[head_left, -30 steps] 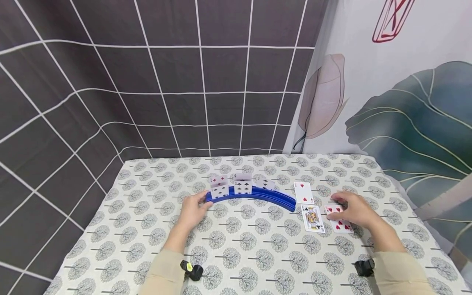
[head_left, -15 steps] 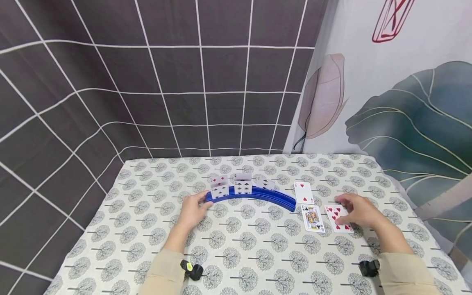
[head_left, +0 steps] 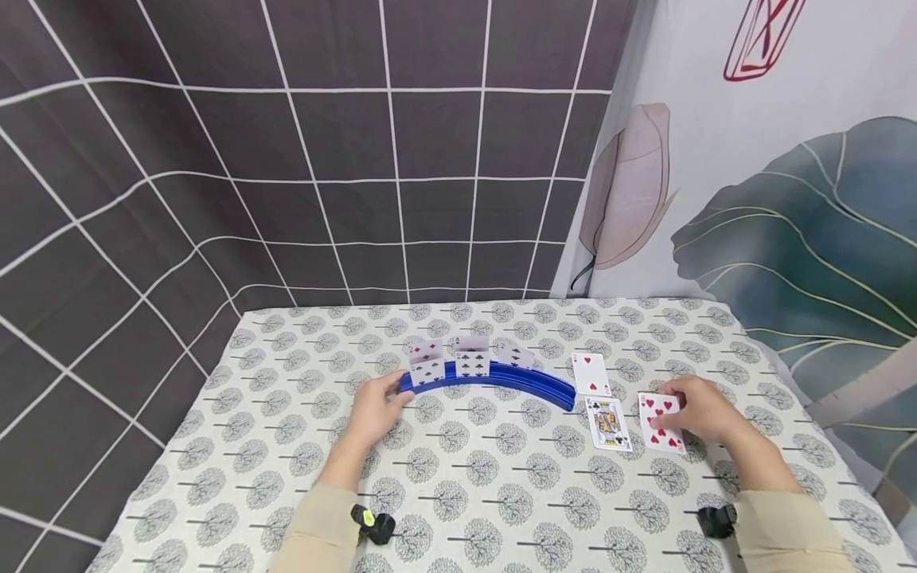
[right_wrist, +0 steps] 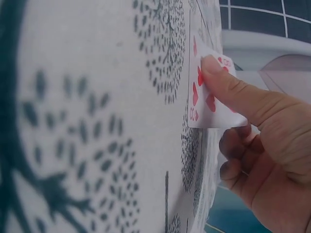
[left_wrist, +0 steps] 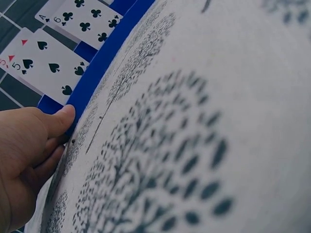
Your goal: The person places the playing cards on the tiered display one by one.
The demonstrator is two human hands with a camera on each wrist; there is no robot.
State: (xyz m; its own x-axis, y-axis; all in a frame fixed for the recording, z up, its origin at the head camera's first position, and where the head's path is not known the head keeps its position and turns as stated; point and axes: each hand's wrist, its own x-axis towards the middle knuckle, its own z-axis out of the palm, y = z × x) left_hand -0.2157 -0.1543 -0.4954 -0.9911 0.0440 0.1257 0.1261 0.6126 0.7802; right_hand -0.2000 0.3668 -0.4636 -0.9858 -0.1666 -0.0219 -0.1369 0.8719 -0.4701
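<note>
My left hand grips the left end of a curved blue playing card holder, its thumb on the front edge in the left wrist view. Upright in the holder stand a five of spades before a red five, and a six of clubs before an ace. A further black-suit card leans in the back slot. On the right, my right hand pinches an eight of hearts by its side, the thumb on its face and fingers behind. The card is tilted and slightly bent.
Face up beside the holder's right end lie a two of hearts and, nearer, a king of clubs. A tree-print cloth covers the table. Behind hangs a dark grid curtain, with a leaf-patterned one at right.
My right hand first drew back slightly to the right over the eight of hearts, then took hold of its right side and shifted it a little right. The left hand and holder stayed still.
</note>
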